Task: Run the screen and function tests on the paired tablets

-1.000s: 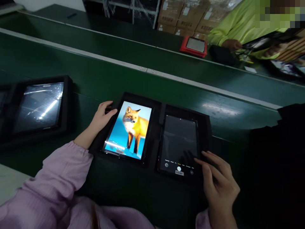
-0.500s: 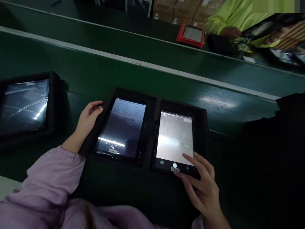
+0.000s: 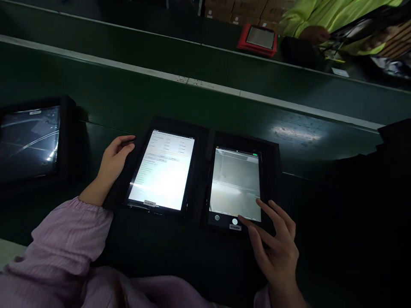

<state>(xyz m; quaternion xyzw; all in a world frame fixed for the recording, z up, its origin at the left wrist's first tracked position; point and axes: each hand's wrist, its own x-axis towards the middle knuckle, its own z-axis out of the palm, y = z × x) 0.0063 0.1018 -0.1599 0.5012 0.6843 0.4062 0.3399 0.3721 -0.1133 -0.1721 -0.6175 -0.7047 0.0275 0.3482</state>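
Two tablets lie side by side, each in a black foam holder. The left tablet point(image 3: 160, 171) has a bright white screen with lines of text and small boxes. On the right tablet point(image 3: 236, 184) a grey camera picture shows, with a round white button below it. My left hand point(image 3: 114, 160) rests at the left edge of the left tablet's holder, thumb and index finger apart and the other fingers partly hidden. My right hand point(image 3: 276, 241) is open over the lower right of the right tablet. Its index fingertip is close to the round button; I cannot tell whether it touches the glass.
Another tablet point(image 3: 30, 143) in a black holder lies at the left. Beyond a pale strip point(image 3: 192, 81), a red-cased tablet point(image 3: 257, 39) lies near a co-worker's yellow sleeve point(image 3: 303, 19). Cardboard boxes point(image 3: 245, 7) stand at the back. A dark mass point(image 3: 369, 205) fills the right side.
The left tablet's screen has gone from dark to bright white. The right tablet's camera picture has dimmed. My right index finger has shifted up near the round button; my left hand stays beside the holder.
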